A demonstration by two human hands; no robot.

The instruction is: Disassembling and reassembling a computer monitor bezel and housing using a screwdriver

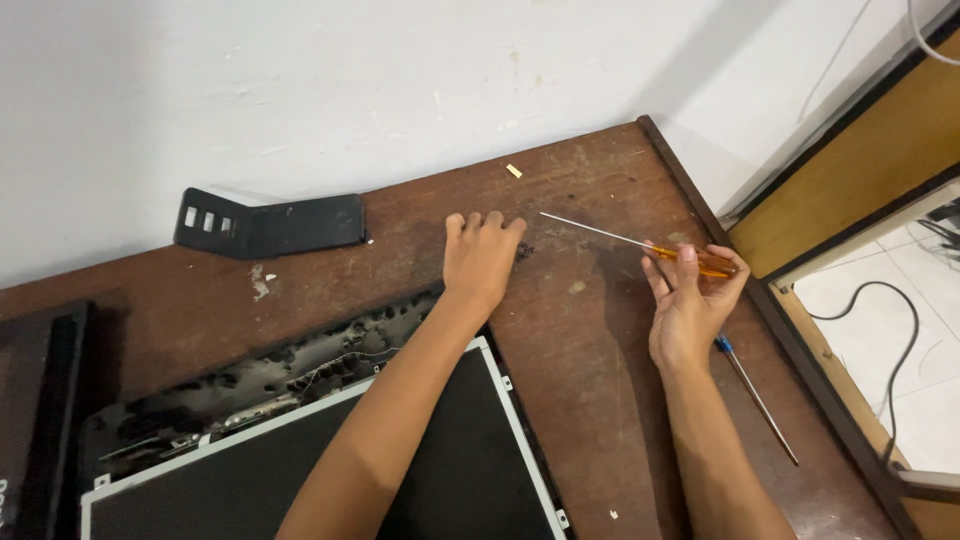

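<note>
My left hand (481, 257) rests palm down on the brown wooden table (590, 330), fingers curled at its far part, holding nothing that I can see. My right hand (690, 300) grips the orange handle of a screwdriver (640, 243); its thin metal shaft points left toward my left hand. A second screwdriver with a blue handle (755, 395) lies on the table just right of my right wrist. Under my left forearm lies an opened flat screen: a dark panel with a metal frame (500, 400) sitting in a black back shell (300, 365).
A bent black plastic bracket (265, 222) lies against the white wall at the back left. A small yellowish scrap (514, 171) sits near the table's far edge. Another dark panel (35, 400) is at the left edge. Cables run over the tiled floor (900, 340) at right.
</note>
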